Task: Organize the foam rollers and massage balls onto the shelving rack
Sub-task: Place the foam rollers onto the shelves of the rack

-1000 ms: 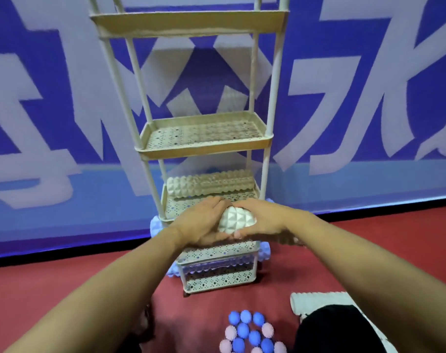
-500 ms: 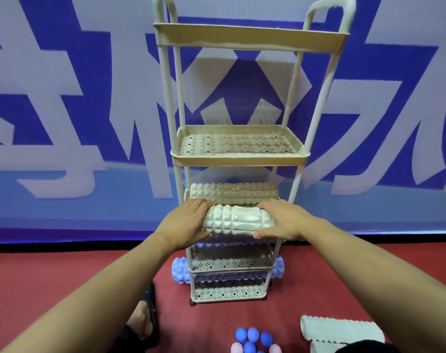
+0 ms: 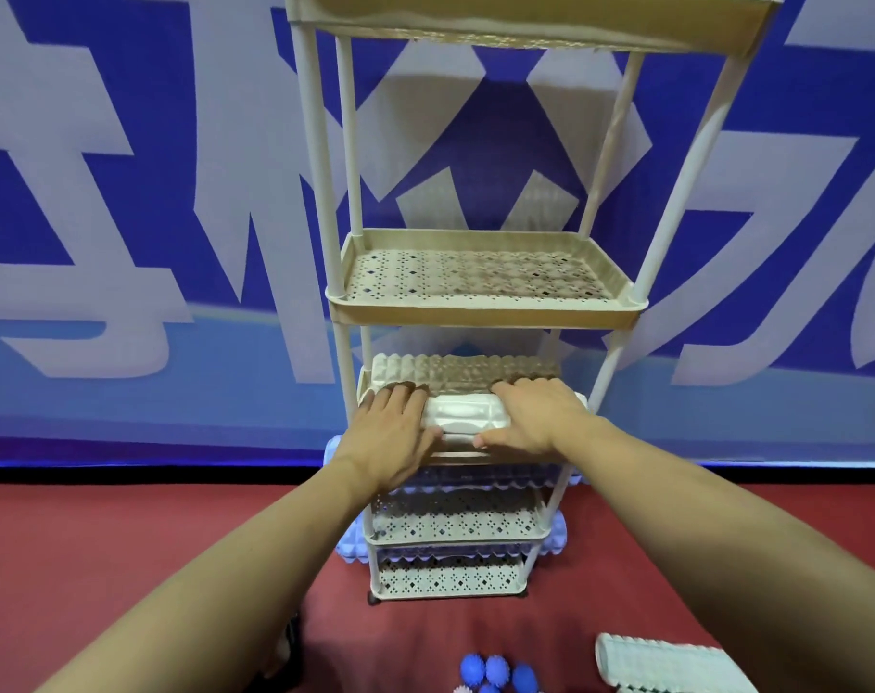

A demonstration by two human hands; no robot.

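A cream shelving rack (image 3: 485,315) stands on the red floor before a blue wall. A white foam roller (image 3: 462,417) lies crosswise at the front of the third tier, in front of a beige roller (image 3: 465,370). My left hand (image 3: 393,437) grips its left end and my right hand (image 3: 532,417) covers its right end. Blue rollers (image 3: 348,547) fill the lower tiers and stick out at the sides. Blue massage balls (image 3: 497,672) lie on the floor near me.
The perforated second tier (image 3: 475,277) and the top tier (image 3: 525,22) hold nothing that I can see. Another white roller (image 3: 660,662) lies on the floor at the lower right. A dark object shows by my left forearm at the bottom.
The white roller turned from end-on to crosswise and moved forward onto the third tier. My hands slid apart to its two ends. My view moved closer to the rack.
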